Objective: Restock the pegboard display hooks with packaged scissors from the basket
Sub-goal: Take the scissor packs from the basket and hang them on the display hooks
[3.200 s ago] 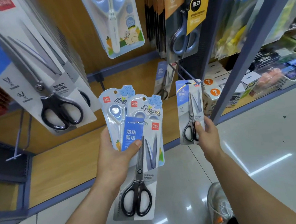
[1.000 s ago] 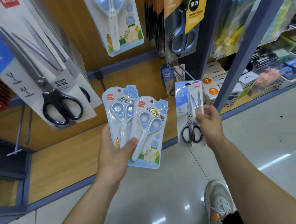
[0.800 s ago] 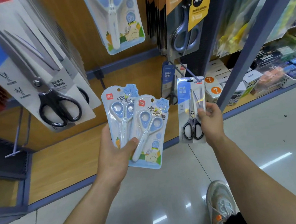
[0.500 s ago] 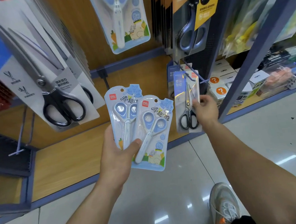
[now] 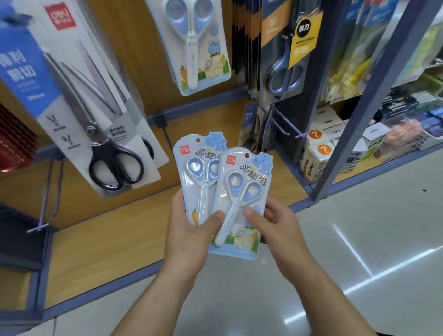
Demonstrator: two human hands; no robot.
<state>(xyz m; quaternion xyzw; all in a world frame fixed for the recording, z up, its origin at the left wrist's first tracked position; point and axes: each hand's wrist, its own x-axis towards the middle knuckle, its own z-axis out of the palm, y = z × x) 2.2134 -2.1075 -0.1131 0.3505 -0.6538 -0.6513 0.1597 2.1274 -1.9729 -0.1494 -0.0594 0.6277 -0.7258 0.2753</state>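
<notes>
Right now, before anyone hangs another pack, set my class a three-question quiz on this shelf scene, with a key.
1. How many blue scissors packs are being held?
2. True or false: the right hand holds black-handled scissors.
3. Which hanging pack matches the held ones? A. the blue-and-white pack at top centre; B. the black-handled pack at left; C. the dark pack with a yellow label.
Key: 1. Two, fanned in the left hand. 2. False: it pinches the front blue pack. 3. A.
</notes>
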